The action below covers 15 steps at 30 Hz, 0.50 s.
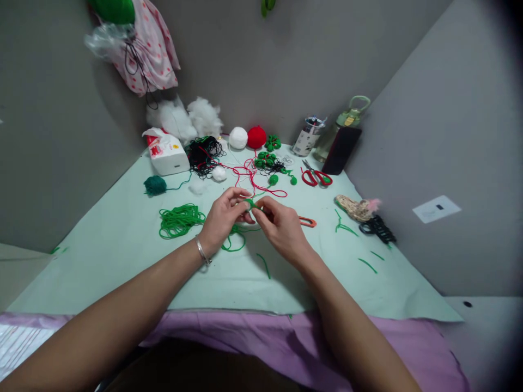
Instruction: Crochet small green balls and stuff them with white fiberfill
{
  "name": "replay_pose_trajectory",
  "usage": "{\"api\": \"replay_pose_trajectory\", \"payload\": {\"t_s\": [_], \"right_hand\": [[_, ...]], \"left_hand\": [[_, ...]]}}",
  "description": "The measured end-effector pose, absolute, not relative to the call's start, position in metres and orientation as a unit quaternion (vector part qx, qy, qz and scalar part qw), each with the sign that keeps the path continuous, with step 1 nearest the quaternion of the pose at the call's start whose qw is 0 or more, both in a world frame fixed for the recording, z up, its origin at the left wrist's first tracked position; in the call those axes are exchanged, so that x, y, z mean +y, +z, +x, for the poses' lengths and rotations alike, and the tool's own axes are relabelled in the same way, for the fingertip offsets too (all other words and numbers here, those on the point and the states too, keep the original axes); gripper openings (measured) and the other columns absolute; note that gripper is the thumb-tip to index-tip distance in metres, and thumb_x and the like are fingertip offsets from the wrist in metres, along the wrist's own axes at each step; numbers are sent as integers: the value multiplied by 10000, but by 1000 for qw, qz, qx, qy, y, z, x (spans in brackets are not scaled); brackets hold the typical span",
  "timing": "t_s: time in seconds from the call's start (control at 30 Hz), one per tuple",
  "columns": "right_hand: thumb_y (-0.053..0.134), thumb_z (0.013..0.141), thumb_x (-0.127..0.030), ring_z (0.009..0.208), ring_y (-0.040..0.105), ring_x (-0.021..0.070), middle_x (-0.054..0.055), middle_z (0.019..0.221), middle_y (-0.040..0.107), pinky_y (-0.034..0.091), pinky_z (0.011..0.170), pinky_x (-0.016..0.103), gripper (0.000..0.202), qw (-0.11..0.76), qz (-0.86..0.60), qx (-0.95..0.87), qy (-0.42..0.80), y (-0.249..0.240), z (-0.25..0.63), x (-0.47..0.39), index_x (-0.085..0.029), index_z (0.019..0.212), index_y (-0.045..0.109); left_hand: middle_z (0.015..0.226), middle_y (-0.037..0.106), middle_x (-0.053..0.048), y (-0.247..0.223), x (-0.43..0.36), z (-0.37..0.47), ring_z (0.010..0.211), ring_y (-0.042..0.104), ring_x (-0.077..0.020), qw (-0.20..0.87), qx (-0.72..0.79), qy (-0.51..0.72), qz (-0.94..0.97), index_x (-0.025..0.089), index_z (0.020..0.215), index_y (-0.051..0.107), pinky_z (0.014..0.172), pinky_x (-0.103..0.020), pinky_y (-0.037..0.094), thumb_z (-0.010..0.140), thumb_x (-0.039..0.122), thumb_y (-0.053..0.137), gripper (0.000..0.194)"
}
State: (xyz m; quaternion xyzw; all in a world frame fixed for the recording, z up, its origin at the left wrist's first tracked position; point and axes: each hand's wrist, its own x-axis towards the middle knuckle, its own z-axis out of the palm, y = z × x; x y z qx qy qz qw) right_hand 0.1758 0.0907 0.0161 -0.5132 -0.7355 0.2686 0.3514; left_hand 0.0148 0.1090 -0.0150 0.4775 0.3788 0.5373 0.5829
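Dim, greyish light; soft shadows on the tabletop; wide-angle stretch; dark right-hand corners; mild blur

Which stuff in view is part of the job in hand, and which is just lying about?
Likely in the job:
green piece held by left hand and right hand
green yarn heap
red-handled scissors

Likely just lying about:
phone
bottle
tissue pack
pen cup

The yarn piece and loose yarn hank are bright green, one yarn ball white, another red, the tabletop pale mint, the hanging cloth pink with red dots.
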Motion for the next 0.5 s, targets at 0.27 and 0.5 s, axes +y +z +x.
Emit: {"api": "replay_pose_trajectory", "payload": {"t_s": [0.27,0.5], "right_hand": [[638,886,-353,572,341,129,-66,583,430,270,588,285,176,365,-524,-701,316,5,183,99,-228,777,579],[651,858,-473,533,314,112,-72,547,411,249,541,274,315,370,-536,-661,373,1,181,102,-227,711,519]], "left_hand": [[828,716,-4,-17,106,17,700,702,-148,610,365,524,469,185,967,681,729,-310,637,840,317,764,201],[915,722,-22,-18,104,16,841,704,-168,613,349,513,490,183,1016,731,804,-308,629,868,363,779,238]]}}
